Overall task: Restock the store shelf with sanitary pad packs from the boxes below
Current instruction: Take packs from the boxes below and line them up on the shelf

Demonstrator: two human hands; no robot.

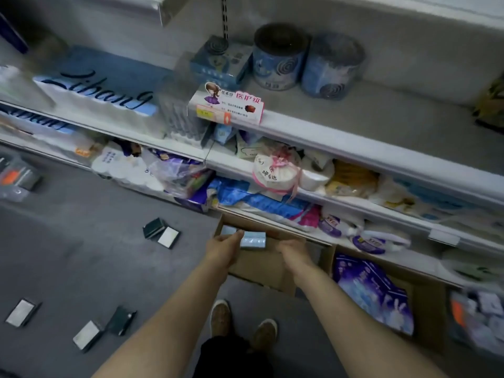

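Looking straight down: two shoes (242, 323) on the grey floor (81, 268), both bare arms reaching forward into the open cardboard box (261, 266), which sits on the floor right against the foot of the shelf.

The left hand (222, 248) has its fingers laid over a pale blue pad pack (252, 239) at the far end of that box, looks like a grip on it, though the fingertips are blurry. The right hand (293, 251) is down in the box just right of the pack, fingers pointing away, so I can't tell if it's got hold of anything.

Just right of the box sits a second box with a purple pack (373, 290) in it. Left of the box, small dark cases (161, 234) are scattered on the floor.

Above the box, the lower shelves (354, 205) are stuffed with tissue rolls and packs. Higher up, a pink-and-white pack (226, 106) perches on the shelf edge, with blue tins (278, 58) behind it.
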